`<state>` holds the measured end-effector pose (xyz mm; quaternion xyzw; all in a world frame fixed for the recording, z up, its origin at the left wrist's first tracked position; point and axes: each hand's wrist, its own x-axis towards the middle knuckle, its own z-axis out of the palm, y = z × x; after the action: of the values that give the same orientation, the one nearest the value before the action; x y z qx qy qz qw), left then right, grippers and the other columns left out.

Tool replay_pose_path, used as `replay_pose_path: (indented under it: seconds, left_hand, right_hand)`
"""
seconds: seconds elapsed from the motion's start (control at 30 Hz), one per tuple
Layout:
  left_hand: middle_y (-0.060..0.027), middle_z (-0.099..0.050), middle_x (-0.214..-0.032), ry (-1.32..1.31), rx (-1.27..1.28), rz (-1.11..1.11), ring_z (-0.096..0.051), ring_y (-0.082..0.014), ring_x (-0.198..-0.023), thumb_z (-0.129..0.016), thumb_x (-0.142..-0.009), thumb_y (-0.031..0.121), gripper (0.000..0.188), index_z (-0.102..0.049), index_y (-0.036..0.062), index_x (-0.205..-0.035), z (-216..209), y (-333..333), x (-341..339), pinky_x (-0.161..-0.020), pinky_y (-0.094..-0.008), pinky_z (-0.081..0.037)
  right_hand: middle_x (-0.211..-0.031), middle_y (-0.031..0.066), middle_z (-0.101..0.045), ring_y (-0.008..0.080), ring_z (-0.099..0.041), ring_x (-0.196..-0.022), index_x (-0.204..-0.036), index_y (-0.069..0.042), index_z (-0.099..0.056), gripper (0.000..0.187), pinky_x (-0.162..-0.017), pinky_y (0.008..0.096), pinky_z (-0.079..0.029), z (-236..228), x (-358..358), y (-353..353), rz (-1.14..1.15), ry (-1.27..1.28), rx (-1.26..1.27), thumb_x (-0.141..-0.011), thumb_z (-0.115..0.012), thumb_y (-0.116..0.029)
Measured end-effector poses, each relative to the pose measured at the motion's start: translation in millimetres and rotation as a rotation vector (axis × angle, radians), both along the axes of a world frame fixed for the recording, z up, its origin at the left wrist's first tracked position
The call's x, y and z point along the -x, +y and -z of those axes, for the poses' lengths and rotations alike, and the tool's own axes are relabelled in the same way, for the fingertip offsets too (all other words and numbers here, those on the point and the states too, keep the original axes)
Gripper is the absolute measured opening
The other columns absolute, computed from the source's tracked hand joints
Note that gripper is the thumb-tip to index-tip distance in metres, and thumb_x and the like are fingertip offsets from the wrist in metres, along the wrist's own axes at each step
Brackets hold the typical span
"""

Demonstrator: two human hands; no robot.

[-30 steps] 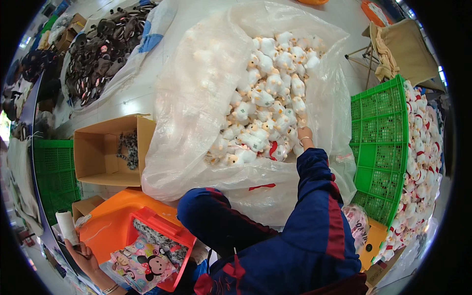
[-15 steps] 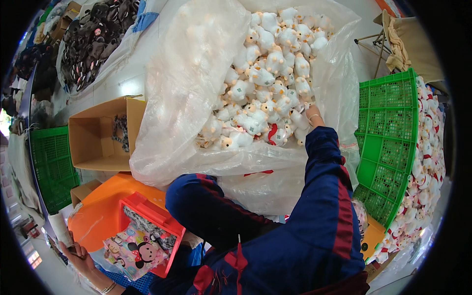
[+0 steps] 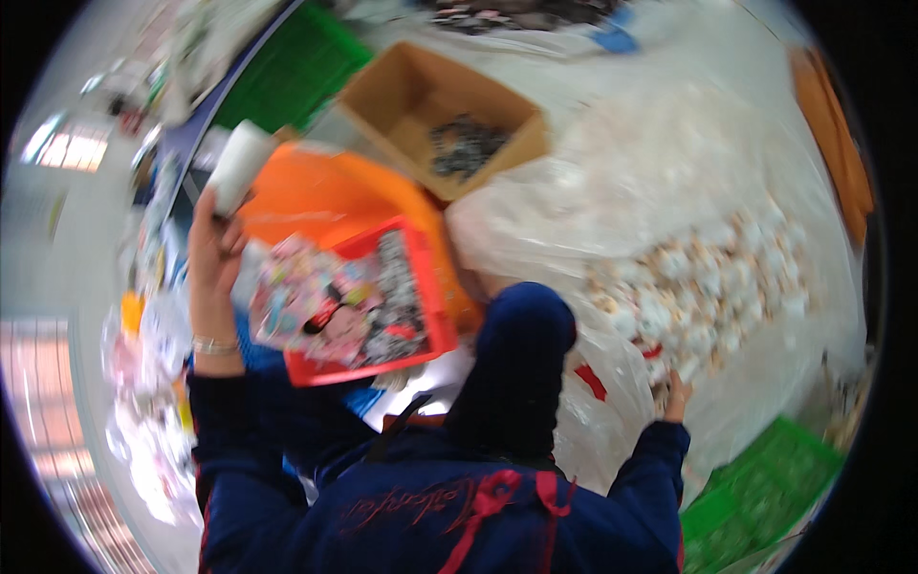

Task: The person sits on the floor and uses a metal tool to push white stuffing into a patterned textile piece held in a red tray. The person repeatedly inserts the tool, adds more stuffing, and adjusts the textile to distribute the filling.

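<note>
Raised at the left, my left hand (image 3: 218, 244) has its fingers closed around the lower end of a white roll (image 3: 241, 163), which tilts upward. My right hand (image 3: 677, 397) is at the near edge of a heap of small white plush toys (image 3: 688, 301). Motion blur smears its fingers, so I cannot make out whether one of the toys is in them. The heap lies in a large clear plastic sheet or bag (image 3: 535, 215). Red scraps show at its near edge.
Below my left hand is a red bin (image 3: 430, 306) with grey fluffy pieces and a pink printed bag (image 3: 325, 306). Behind it stand an orange tub (image 3: 335, 187) and a cardboard box (image 3: 402, 120). Green crates (image 3: 287, 72) stand far left, another green crate (image 3: 755, 488) at right.
The view has swung left, shifting the heap rightward in the picture. My left hand, with the white roll, shows higher in the picture. My right hand stays by the heap's near edge.
</note>
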<state>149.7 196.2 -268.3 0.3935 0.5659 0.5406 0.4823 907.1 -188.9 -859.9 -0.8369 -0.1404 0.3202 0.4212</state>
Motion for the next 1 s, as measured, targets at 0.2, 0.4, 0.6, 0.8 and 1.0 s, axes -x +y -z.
replay_pose_path:
  seconds: [0.2,0.4,0.6,0.8,1.0]
  left_hand:
    - [-0.0073,-0.066,-0.082,0.084,-0.121,-0.214,-0.035,-0.0028,-0.045,-0.055,-0.098,0.038,0.044,-0.061,-0.0042,-0.108,-49.5,-95.6,44.9,-0.041,-0.0195,-0.027]
    - [0.0019,-0.051,-0.062,0.099,-0.047,-0.214,-0.038,-0.0030,-0.045,-0.058,-0.097,0.032,0.038,-0.061,-0.0042,-0.109,-17.9,-156.8,112.3,-0.042,-0.0200,-0.030]
    - [0.0031,-0.049,-0.060,-0.025,-0.137,-0.399,-0.039,-0.0040,-0.046,-0.064,-0.094,0.027,0.035,-0.060,-0.0040,-0.111,4.1,-175.8,143.3,-0.043,-0.0214,-0.030]
    - [0.0014,-0.053,-0.063,-0.266,-0.255,-0.538,-0.037,-0.0040,-0.044,-0.063,-0.094,0.026,0.038,-0.059,-0.0043,-0.116,31.6,-210.7,170.4,-0.043,-0.0216,-0.028]
    - [-0.0012,-0.058,-0.069,-0.362,-0.302,-0.567,-0.038,-0.0036,-0.044,-0.062,-0.094,0.026,0.039,-0.058,-0.0038,-0.119,55.3,-223.7,182.7,-0.043,-0.0214,-0.028]
  right_hand:
    - [-0.067,0.0097,-0.064,0.0181,-0.058,-0.051,-0.082,0.006,-0.063,0.054,-0.040,0.0332,-0.042,-116.3,16.1,92.2,0.299,-0.062,0.121,-0.073,-0.080,-0.044]
    - [-0.093,0.0166,-0.068,0.0191,-0.067,-0.065,-0.135,0.014,-0.040,0.086,-0.046,0.0268,-0.046,-264.1,79.9,245.2,0.017,-0.290,-0.299,-0.082,-0.075,-0.043]
    - [-0.116,0.0123,-0.061,0.0158,-0.062,-0.092,-0.132,0.003,-0.049,0.054,-0.070,0.0274,-0.051,-470.5,293.9,373.0,-0.820,-0.304,-0.596,-0.091,-0.067,-0.026]
    - [-0.122,0.0092,-0.058,0.0197,-0.056,-0.112,-0.130,-0.003,-0.053,0.054,-0.094,0.0340,-0.046,-596.7,572.6,410.5,-1.639,-0.205,-0.803,-0.081,-0.073,-0.012]
    - [-0.116,0.0163,-0.059,0.0311,-0.059,-0.110,-0.121,-0.007,-0.057,0.050,-0.094,0.0384,-0.048,-595.2,722.2,408.6,-2.419,-0.657,-0.535,-0.074,-0.073,-0.013]
